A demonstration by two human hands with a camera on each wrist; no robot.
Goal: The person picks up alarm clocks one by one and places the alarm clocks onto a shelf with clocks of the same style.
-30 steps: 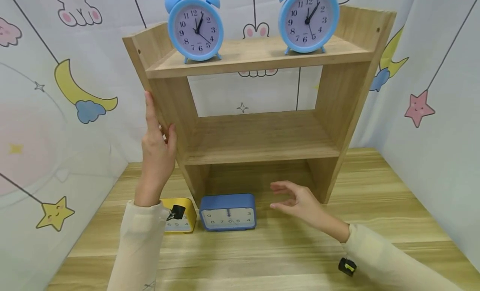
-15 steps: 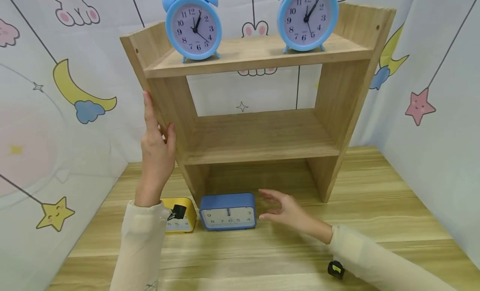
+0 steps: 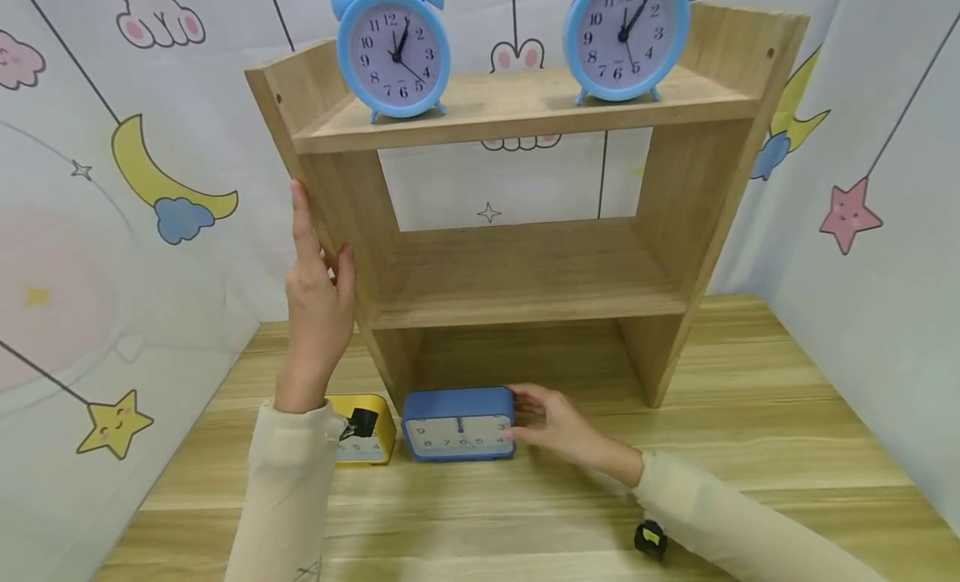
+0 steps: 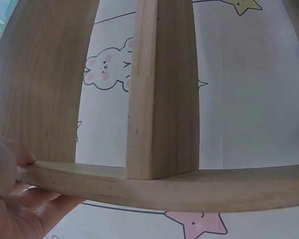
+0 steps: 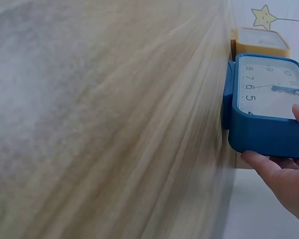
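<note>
Blue clock (image 3: pixel 457 401), white-faced; yellow clock (image 3: pixel 386 432); pale-blue alarm clocks (image 3: pixel 393 57); streaked tan tabletop (image 3: pixel 480 515); cream sleeves (image 3: pixel 288 490); star-printed white backdrop (image 3: pixel 180 315)

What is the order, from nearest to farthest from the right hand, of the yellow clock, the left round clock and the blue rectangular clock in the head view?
1. Blue rectangular clock, at the right hand.
2. Yellow clock, left of the blue one.
3. Left round clock, on the top shelf.

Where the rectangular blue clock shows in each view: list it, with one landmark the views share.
Head: the rectangular blue clock is low, just left of centre, right of the yellow clock.
Left wrist: not in it.
Right wrist: at the right edge, slightly above mid-height.
Shared by all three: the star-printed backdrop.
</note>
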